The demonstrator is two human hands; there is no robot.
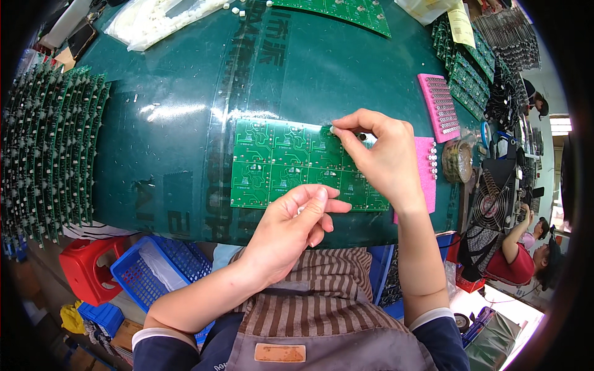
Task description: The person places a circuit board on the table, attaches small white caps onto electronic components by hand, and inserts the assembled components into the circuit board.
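Note:
A green circuit board panel [252, 193], divided into several repeated sections, lies flat on the table before me. Over its far edge, right of the middle, my right hand [383, 151] pinches a small white connector [334, 130] between thumb and forefinger. That piece is at the board's surface; I cannot tell whether it is seated. My left hand [297, 216] hovers above the near edge, fingers curled, with another small white piece [301, 210] between thumb and fingers. Whether more pieces sit in that palm is hidden.
Pink foam [424, 162] holding small parts is right of the board, with a second pink foam block [440, 105] beyond. Upright populated boards [55, 154] line the left. A bag of white pieces [154, 21] lies at the far left. Another board [346, 13] is at the far edge.

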